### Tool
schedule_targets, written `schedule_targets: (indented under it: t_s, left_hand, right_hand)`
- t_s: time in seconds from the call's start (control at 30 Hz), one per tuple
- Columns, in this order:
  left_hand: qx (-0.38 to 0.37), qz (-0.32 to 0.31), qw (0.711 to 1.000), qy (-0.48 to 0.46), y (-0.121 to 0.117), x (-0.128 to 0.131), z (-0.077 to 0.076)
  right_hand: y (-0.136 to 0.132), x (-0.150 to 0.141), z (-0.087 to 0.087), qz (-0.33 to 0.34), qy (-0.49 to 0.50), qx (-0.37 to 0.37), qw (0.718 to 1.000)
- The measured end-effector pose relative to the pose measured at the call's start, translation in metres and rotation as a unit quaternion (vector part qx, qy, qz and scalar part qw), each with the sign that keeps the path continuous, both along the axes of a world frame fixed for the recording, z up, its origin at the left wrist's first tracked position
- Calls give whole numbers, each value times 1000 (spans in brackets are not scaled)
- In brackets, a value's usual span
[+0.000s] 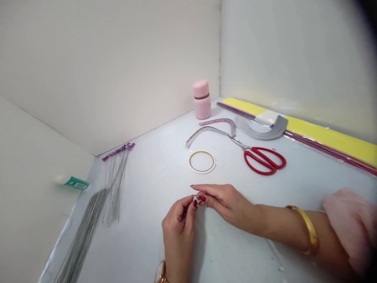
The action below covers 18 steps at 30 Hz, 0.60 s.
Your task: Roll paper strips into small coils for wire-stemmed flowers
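We see the fingers [190, 218] of the left hand [178, 223] clamped on a small whitish piece [196, 199], which lies at their tips; the right hand [227, 199] meets it there, thumb and a bent finger pinching it, another finger extended above. Beyond, on the worktop [141, 204], we find a thin tape ring [202, 171], then red-handled scissors [249, 149] and, farther back, a pink bottle [202, 102]. Well to the left lie grey wires [88, 230].
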<state>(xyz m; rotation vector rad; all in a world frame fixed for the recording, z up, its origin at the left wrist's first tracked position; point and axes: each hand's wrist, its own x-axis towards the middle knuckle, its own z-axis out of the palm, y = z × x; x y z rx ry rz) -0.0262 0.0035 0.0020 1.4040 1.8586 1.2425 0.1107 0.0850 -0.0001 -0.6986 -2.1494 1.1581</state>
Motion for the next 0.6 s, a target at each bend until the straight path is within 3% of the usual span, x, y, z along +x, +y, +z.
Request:
schedule_targets:
  t_s: [0.17,0.4,0.6]
  left_hand:
    - [21,5,1000,-5,0,0,-2]
    - [35,-14,999,-36,1,2,2]
    - [85,41,995,-38,3,4,-3]
  right_hand:
    - [2,0,0,15,-6,0,1000]
    - [3,-3,6,14,-20,-124,992]
    - [4,-3,2,5,-29,-153,988]
